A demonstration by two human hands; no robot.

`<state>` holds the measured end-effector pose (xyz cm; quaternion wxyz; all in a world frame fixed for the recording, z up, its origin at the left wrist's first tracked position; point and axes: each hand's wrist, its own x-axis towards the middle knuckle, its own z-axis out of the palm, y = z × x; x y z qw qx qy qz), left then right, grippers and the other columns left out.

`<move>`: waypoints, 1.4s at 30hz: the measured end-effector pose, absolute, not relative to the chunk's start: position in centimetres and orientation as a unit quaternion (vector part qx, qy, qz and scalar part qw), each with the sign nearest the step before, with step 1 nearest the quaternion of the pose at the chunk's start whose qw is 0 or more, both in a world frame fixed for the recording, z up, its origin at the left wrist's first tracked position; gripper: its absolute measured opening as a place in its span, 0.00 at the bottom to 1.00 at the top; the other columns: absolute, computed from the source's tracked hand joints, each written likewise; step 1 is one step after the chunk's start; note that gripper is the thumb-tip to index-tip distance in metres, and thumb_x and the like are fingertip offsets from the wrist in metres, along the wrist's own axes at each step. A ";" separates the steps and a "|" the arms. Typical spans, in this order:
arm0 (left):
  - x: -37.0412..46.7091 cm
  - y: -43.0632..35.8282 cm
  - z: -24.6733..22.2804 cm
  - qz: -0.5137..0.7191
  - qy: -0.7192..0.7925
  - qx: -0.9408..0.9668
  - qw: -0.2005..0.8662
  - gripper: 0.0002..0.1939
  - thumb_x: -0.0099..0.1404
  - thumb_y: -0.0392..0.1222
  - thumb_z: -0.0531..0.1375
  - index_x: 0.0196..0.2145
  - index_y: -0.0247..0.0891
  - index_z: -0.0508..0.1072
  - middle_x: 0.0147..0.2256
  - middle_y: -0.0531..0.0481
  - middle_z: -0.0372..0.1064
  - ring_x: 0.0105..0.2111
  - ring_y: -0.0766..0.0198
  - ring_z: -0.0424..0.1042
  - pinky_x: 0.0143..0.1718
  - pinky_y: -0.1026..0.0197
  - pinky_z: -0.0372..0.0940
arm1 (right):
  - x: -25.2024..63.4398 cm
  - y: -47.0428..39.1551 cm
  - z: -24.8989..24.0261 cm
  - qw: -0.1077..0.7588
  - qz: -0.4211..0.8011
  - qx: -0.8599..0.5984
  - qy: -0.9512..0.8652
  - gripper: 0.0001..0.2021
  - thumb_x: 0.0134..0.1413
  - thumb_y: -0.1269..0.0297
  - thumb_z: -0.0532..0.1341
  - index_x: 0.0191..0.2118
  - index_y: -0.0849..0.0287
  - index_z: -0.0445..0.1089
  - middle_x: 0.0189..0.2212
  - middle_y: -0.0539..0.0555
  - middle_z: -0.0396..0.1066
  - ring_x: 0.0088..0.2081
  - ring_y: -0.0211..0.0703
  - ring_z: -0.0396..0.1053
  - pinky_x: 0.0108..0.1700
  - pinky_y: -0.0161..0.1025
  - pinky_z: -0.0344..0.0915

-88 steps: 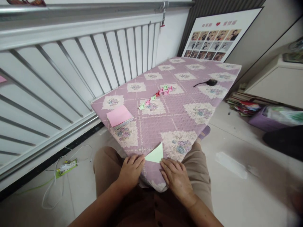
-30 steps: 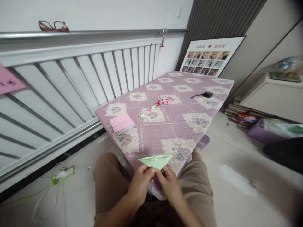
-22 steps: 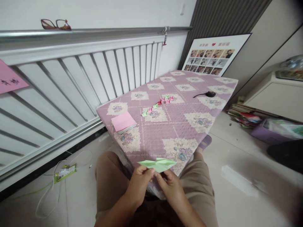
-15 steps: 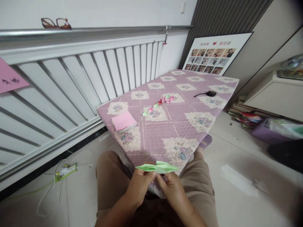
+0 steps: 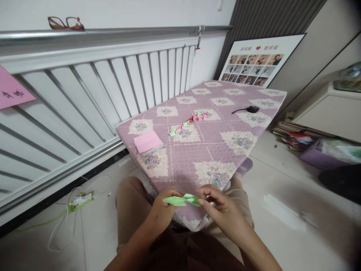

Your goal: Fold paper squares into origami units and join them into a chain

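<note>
A folded piece of light green paper [image 5: 175, 201] is held over the near corner of the table, narrow and pointed at its left end. My left hand [image 5: 163, 213] is closed on its left part from below. My right hand [image 5: 218, 203] pinches the right end between thumb and fingers. Farther off, a row of small folded pieces [image 5: 186, 124] in green, pink and red lies on the patterned tablecloth [image 5: 191, 158]. A stack of square paper [image 5: 148, 142], pink on top, rests near the table's left edge.
A black object with a short cord [image 5: 252, 109] lies at the table's right side. Glasses [image 5: 66, 23] sit on the pipe above the radiator [image 5: 84, 82]. A power strip [image 5: 81, 201] is on the floor at left.
My right hand has moved right and slightly up, from the middle of the green paper to its right end. The paper's right part looks narrower. The view has shifted slightly.
</note>
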<state>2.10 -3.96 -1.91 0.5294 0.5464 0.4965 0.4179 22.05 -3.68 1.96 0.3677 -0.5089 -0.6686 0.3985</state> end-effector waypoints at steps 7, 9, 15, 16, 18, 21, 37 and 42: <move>1.7 -3.8 -1.4 0.351 0.495 0.607 0.512 0.07 0.58 0.35 0.57 0.33 0.36 0.74 0.33 0.50 0.72 0.34 0.63 0.68 0.37 0.64 0.61 | 21.0 -3.8 3.3 0.265 0.386 -0.501 -0.728 0.08 0.58 0.66 0.55 0.31 0.57 0.70 0.27 0.49 0.68 0.30 0.37 0.65 0.33 0.33 0.60; 1.7 -3.8 -1.1 0.340 0.487 0.608 0.526 0.06 0.58 0.35 0.57 0.32 0.35 0.73 0.30 0.51 0.71 0.32 0.64 0.66 0.35 0.64 0.59 | 20.9 -3.8 3.1 0.263 0.379 -0.502 -0.731 0.08 0.57 0.66 0.56 0.29 0.57 0.69 0.25 0.49 0.66 0.29 0.37 0.64 0.30 0.33 0.59; 1.8 -3.7 -0.6 0.328 0.442 0.602 0.578 0.03 0.58 0.35 0.57 0.30 0.35 0.72 0.29 0.52 0.67 0.31 0.65 0.64 0.34 0.64 0.58 | 20.5 -3.9 2.3 0.270 0.376 -0.497 -0.734 0.07 0.56 0.66 0.56 0.28 0.57 0.67 0.23 0.47 0.65 0.27 0.36 0.62 0.27 0.31 0.57; 1.9 -3.6 -0.8 0.330 0.445 0.594 0.583 0.04 0.57 0.34 0.58 0.32 0.35 0.71 0.29 0.52 0.67 0.32 0.65 0.65 0.35 0.64 0.59 | 20.4 -3.9 2.2 0.272 0.372 -0.495 -0.736 0.07 0.57 0.65 0.56 0.28 0.58 0.67 0.23 0.48 0.65 0.27 0.36 0.62 0.27 0.31 0.57; 2.0 -3.6 -1.2 0.340 0.464 0.571 0.585 0.11 0.56 0.33 0.58 0.39 0.36 0.71 0.33 0.51 0.69 0.34 0.64 0.66 0.38 0.63 0.60 | 20.2 -3.9 2.0 0.277 0.363 -0.492 -0.742 0.08 0.57 0.65 0.56 0.28 0.58 0.67 0.23 0.48 0.65 0.27 0.36 0.62 0.27 0.31 0.57; 2.3 -3.6 -2.1 0.351 0.502 0.549 0.569 0.20 0.56 0.32 0.58 0.48 0.38 0.67 0.38 0.50 0.70 0.37 0.63 0.68 0.41 0.62 0.61 | 19.9 -4.0 1.9 0.277 0.349 -0.497 -0.745 0.08 0.57 0.66 0.55 0.28 0.57 0.66 0.23 0.47 0.65 0.26 0.36 0.63 0.26 0.31 0.56; 3.0 -4.7 -2.6 0.254 0.534 0.784 0.189 0.24 0.62 0.31 0.50 0.56 0.41 0.61 0.43 0.43 0.69 0.43 0.54 0.69 0.45 0.50 0.65 | 18.4 -4.3 -0.2 0.301 0.229 -0.543 -0.750 0.14 0.54 0.67 0.51 0.48 0.59 0.59 0.25 0.50 0.70 0.24 0.41 0.70 0.25 0.34 0.60; 2.8 -4.4 -2.1 0.232 0.507 0.805 0.203 0.19 0.64 0.31 0.49 0.51 0.41 0.64 0.41 0.45 0.69 0.42 0.57 0.68 0.45 0.54 0.63 | 18.6 -4.4 -0.3 0.300 0.222 -0.538 -0.756 0.04 0.57 0.66 0.51 0.38 0.56 0.60 0.24 0.50 0.70 0.24 0.41 0.70 0.26 0.34 0.60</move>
